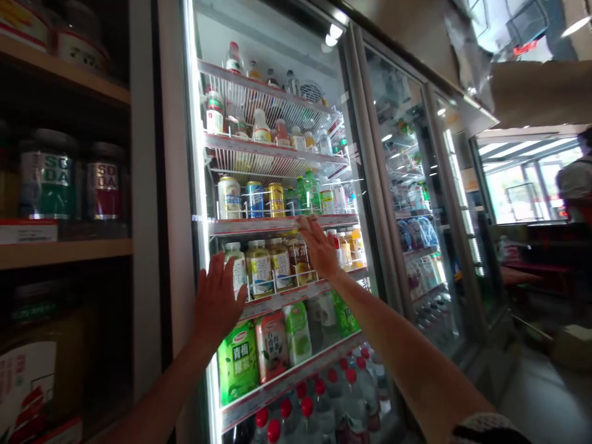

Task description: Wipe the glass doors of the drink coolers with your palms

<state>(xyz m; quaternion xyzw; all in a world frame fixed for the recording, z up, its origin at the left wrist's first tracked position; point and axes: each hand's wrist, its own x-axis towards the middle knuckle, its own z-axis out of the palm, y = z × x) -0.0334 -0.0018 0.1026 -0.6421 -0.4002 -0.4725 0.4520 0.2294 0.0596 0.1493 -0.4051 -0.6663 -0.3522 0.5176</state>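
Note:
My right hand [320,248] reaches out to the glass door [272,37] of a lit drinks fridge, at the height of the canned-drink shelf. Under its fingertips is a small crumpled pale piece of cloth or tissue [304,222], held against the glass. Lower and to the left, my left hand [216,303] is open with its fingers spread, near the door's left edge and holding nothing. Whether its palm touches the glass I cannot tell. Behind the hands stand drink cans [230,197], jars of yellowish drink [259,268] and green cartons [238,361].
Left of the fridge is a wooden shelf [65,251] with jars, including a green-labelled soda can [56,176]. More glass-door fridges [407,185] continue to the right. Red-capped bottles [319,401] fill the bottom shelf. A person [576,179] is at the far right, near windows.

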